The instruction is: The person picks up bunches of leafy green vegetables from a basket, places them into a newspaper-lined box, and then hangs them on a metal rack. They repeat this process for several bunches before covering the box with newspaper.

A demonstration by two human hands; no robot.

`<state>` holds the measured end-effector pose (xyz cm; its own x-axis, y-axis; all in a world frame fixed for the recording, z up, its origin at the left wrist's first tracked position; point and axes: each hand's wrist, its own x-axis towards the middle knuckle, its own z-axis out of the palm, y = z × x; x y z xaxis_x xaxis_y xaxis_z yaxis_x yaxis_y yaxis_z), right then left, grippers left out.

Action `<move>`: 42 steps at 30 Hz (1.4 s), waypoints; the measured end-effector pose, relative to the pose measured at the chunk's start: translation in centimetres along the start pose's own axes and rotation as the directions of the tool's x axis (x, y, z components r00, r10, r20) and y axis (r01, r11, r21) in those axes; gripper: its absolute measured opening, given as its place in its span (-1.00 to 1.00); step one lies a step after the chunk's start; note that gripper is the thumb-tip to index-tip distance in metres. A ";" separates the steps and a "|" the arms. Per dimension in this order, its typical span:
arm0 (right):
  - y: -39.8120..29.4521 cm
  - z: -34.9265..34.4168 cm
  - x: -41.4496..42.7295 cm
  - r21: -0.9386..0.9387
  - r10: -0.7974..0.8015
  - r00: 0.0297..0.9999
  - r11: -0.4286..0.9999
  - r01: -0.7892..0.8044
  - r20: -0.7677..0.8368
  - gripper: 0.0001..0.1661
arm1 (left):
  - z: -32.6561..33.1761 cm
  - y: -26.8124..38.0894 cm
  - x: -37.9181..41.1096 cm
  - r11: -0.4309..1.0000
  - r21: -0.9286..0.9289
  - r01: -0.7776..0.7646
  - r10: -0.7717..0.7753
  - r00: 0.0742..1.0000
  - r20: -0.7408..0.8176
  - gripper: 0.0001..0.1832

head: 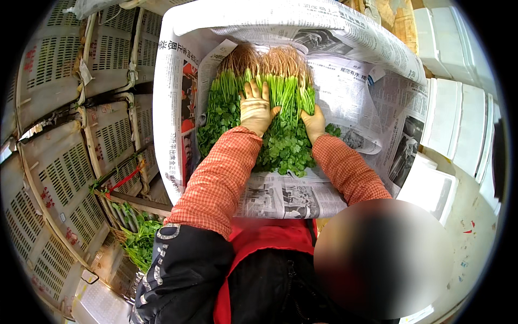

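Bunches of leafy green herbs (pixel 283 150), which look like coriander, lie side by side in a white box (pixel 162 101) lined with newspaper (pixel 344 77). Their brown roots (pixel 279 58) point to the far side and the leaves towards me. My left hand (pixel 257 109) rests flat on the stems near the middle, fingers spread, holding nothing. At the right edge of the row, my right hand (pixel 313 121) closes round the stems of a bunch, its fingers partly hidden beneath and behind it.
Slatted plastic crates (pixel 64 174) are stacked on the left. More greens (pixel 141 239) with roots stand in a crate at lower left. White foam boxes (pixel 453 117) line the right side, with a white lid or box (pixel 429 190) below them. A blurred patch hides the lower right.
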<state>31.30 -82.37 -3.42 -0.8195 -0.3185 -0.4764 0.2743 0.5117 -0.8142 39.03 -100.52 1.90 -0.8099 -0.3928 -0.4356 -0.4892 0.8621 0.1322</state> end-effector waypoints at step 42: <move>-8.3 -3.0 0.3 -0.146 -0.545 0.668 0.710 0.689 0.507 -0.63 | -9.6 3.1 -38.0 0.434 -0.771 -0.466 -0.033 0.847 -0.531 -0.64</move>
<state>27.28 -84.29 4.22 -0.4422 -0.8959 -0.0432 -0.4439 0.2604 -0.8574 65.20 -85.94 27.39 -0.8414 -0.5313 0.0991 -0.0843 0.3101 0.9470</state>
